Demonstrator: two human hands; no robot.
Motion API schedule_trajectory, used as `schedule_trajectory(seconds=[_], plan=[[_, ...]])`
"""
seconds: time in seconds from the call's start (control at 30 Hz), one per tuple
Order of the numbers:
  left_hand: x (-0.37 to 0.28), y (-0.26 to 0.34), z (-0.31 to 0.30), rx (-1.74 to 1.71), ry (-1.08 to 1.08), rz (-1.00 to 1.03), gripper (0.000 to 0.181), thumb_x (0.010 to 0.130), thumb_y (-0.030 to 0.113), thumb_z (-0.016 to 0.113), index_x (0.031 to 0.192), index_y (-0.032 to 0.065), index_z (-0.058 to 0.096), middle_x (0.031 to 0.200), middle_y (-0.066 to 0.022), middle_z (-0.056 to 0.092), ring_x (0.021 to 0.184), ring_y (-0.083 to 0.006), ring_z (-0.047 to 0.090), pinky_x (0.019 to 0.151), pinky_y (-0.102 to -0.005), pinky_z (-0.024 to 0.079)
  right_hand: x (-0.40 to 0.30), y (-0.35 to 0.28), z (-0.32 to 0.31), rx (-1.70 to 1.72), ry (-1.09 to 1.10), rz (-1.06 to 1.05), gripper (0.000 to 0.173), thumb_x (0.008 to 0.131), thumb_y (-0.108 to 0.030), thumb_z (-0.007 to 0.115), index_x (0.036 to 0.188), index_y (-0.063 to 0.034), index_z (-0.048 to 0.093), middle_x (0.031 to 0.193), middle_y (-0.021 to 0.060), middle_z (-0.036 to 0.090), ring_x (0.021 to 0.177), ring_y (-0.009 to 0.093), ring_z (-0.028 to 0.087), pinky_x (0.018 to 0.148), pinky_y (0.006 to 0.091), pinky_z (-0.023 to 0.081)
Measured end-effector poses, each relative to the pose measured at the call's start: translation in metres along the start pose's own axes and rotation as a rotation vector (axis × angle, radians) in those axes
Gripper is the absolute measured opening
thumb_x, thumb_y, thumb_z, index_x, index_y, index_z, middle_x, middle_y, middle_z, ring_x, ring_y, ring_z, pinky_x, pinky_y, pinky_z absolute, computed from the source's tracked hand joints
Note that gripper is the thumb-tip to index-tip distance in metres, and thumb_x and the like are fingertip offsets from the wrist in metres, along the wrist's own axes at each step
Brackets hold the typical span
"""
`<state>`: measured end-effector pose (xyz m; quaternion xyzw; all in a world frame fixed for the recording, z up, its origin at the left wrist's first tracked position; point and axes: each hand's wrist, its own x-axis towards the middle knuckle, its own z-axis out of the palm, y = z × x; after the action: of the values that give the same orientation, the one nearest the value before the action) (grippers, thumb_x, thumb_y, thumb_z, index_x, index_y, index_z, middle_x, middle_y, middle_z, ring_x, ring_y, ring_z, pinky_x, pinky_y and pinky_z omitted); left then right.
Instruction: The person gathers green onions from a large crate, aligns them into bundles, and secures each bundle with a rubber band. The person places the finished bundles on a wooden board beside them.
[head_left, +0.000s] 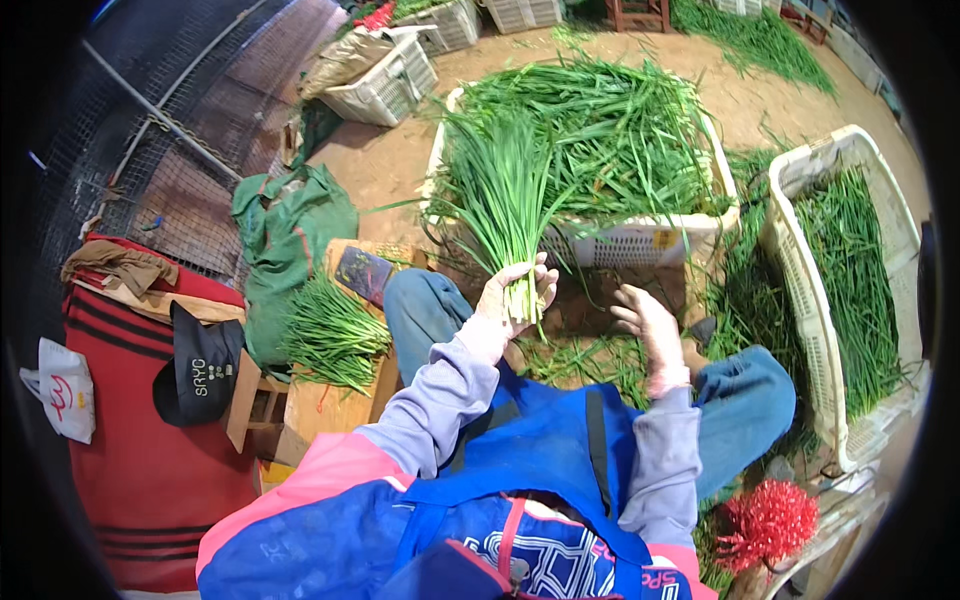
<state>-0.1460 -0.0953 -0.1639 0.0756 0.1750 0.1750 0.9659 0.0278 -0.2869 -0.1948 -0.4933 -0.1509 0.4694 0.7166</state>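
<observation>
My left hand (517, 292) is closed around the pale stem ends of a bunch of long green leafy stalks, probably chives (510, 202). The bunch fans away from me over the near left part of a white plastic crate (645, 225) heaped with loose green stalks (600, 142). To the right, my right hand (646, 322) is raised above my lap with its fingers apart and nothing in it. A smaller pile of cut stalks (334, 330) lies on a wooden bench (322, 412) by my left knee, near a dark flat pad (362, 276).
At the right stands another white crate (814, 322) of stalks, with a bundle of red shiny ties (772, 525) below it. A green sack (277, 247), a black cap (199, 367) and a white bag (66, 390) are on the left. Loose stalks (585, 364) litter the floor.
</observation>
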Motion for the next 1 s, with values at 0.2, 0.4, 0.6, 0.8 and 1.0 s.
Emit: schedule_trajectory(seconds=[0.2, 0.4, 0.6, 0.8, 1.0], plan=[[0.001, -0.028, -0.008, 0.014, 0.064, 0.024, 0.034, 0.083, 0.003, 0.057, 0.116, -0.0026, 0.053, 0.093, -0.0148, 0.065, 0.102, -0.0297, 0.059, 0.09, -0.0403, 0.049, -0.021, 0.018, 0.08, -0.278, -0.228, 0.328, 0.049, 0.092, -0.045, 0.045, 0.115, -0.0025, 0.054, 0.087, 0.0056, 0.062, 0.073, 0.014, 0.06, 0.065, 0.0252, 0.045], [0.007, -0.038, -0.023, -0.066, -0.033, -0.057, 0.037, 0.087, 0.007, 0.052, 0.123, 0.0002, 0.048, 0.117, -0.0164, 0.057, 0.114, -0.0316, 0.051, 0.099, -0.0454, 0.041, -0.034, 0.06, 0.09, 0.58, 0.206, 0.145, 0.078, 0.09, -0.056, 0.04, 0.14, 0.0008, 0.019, 0.141, 0.0171, 0.031, 0.129, 0.027, 0.034, 0.104, 0.0339, 0.029], [0.017, -0.057, -0.039, -0.026, 0.075, -0.092, 0.029, 0.084, 0.002, 0.056, 0.113, -0.0038, 0.055, 0.109, -0.0156, 0.062, 0.099, -0.0248, 0.061, 0.091, -0.0359, 0.048, 0.009, 0.051, 0.115, 0.395, 0.368, -0.04, 0.044, 0.093, -0.04, 0.048, 0.117, -0.0036, 0.049, 0.104, 0.0036, 0.056, 0.095, 0.012, 0.053, 0.084, 0.0266, 0.042], [-0.007, -0.051, -0.028, 0.557, 0.255, 0.01, 0.022, 0.082, 0.009, 0.062, 0.102, -0.001, 0.061, 0.093, -0.0073, 0.065, 0.081, -0.0164, 0.062, 0.072, -0.0304, 0.051, -0.002, 0.011, 0.091, -0.192, -0.056, 0.115, 0.024, 0.092, -0.03, 0.05, 0.102, -0.0103, 0.059, 0.09, -0.0045, 0.057, 0.076, 0.006, 0.045, 0.066, 0.0212, 0.036], [-0.037, -0.067, -0.005, 1.574, 0.271, -0.047, 0.061, 0.064, 0.031, 0.077, 0.113, 0.0028, 0.055, 0.096, -0.0117, 0.062, 0.09, -0.0192, 0.058, 0.076, -0.0302, 0.048, 0.007, 0.008, 0.104, -0.222, -0.275, 0.423, 0.044, 0.076, -0.023, 0.073, 0.112, -0.0023, 0.057, 0.104, 0.0051, 0.061, 0.092, 0.014, 0.057, 0.082, 0.0276, 0.045]])
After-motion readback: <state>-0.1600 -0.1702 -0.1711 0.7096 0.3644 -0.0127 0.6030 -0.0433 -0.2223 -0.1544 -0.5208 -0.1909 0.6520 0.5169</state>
